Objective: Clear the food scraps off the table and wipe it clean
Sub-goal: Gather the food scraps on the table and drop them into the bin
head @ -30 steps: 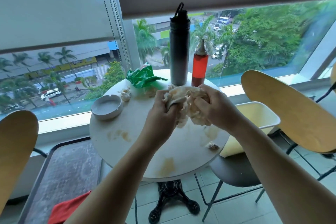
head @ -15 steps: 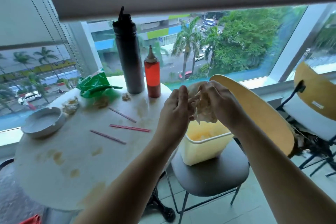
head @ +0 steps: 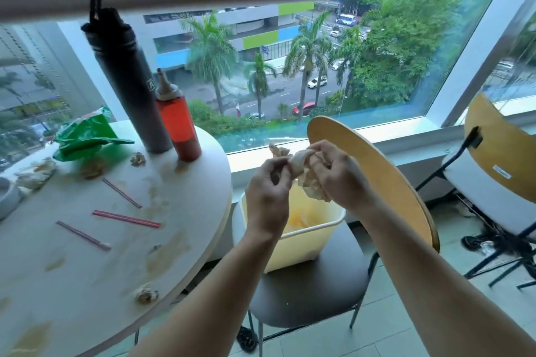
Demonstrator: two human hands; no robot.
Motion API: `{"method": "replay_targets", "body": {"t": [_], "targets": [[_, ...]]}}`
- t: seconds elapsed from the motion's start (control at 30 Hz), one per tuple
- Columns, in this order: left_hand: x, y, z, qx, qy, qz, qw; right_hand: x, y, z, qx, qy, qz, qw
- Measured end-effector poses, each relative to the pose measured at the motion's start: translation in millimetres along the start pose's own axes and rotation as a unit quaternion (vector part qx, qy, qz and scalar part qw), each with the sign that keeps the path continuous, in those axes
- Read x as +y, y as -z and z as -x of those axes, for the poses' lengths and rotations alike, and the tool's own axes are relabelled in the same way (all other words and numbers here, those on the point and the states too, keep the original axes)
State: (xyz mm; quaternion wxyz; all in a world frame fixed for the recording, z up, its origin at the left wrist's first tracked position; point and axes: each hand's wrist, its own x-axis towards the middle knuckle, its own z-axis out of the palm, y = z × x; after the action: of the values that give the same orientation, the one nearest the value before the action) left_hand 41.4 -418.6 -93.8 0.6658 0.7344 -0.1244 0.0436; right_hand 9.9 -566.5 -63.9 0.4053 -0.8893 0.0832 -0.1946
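Scraps wad (head: 304, 180) gripped by both hands over yellow bin (head: 304, 243).

Stained round table (head: 95, 275), straws (head: 126, 219), bottles (head: 127, 87), scraps (head: 146, 294)

Three straws (head: 126, 219), two bottles (head: 127, 78) — two chairs (head: 374, 182).

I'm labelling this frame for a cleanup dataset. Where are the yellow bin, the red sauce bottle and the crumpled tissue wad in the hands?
yellow bin (head: 304, 243): head view, front wall below the rim.
red sauce bottle (head: 178, 124): head view, middle of the red body.
crumpled tissue wad (head: 311, 187): head view, lower hanging part between the hands.
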Motion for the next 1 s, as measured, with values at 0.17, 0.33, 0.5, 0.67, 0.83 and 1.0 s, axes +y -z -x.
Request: {"method": "replay_targets", "body": {"t": [0.17,0.33,0.5,0.67,0.83,1.0], "targets": [[-47.9,-12.3,-8.7,0.0,-0.023,-0.114,0.993,40.5,-24.5,-10.4,-0.058,-0.026,0.017,0.998],[-77.7,-21.1,-11.2,-0.068,0.028,-0.19,0.979,72.3,-51.6,-15.9,-0.115,-0.032,0.03,0.992],[-108.3,-25.2,-18.3,-0.111,0.076,-0.257,0.957,101.5,-74.1,-19.2,-0.165,-0.016,0.111,0.98],[-118.7,-24.0,-23.4,-0.172,0.132,-0.298,0.93,119.3,-77.6,-18.9,-0.239,-0.046,0.164,0.956],[-106.8,-16.5,-25.6,-0.217,0.154,-0.37,0.89,114.6,-71.4,-21.4,-0.254,-0.053,0.164,0.952],[-84.4,-9.0,-26.9,-0.223,0.138,-0.403,0.877,90.1,-62.2,-24.8,-0.227,-0.032,0.172,0.958]]}}
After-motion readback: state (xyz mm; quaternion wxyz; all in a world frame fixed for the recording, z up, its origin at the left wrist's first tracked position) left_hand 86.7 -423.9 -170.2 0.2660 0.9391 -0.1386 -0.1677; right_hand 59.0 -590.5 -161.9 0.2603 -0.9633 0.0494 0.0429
